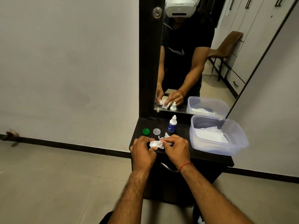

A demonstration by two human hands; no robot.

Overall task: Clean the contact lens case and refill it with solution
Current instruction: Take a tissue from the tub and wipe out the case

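My left hand (143, 150) holds the white contact lens case (153, 144) by its left end, above the front of the dark dresser top (208, 155). My right hand (175, 147) pinches a crumpled white tissue (162, 139) against the case's right well. Behind my hands lie a green cap (146, 131) and a clear cap (156, 131), both loose on the top. A small solution bottle (172, 124) with a blue label and white nozzle stands upright just behind the tissue.
A clear plastic tub (218, 135) with white tissues inside sits at the right of the dresser top. A mirror (194, 54) rises behind it. A drawer handle (168, 168) shows below my wrists. Tiled floor lies to the left.
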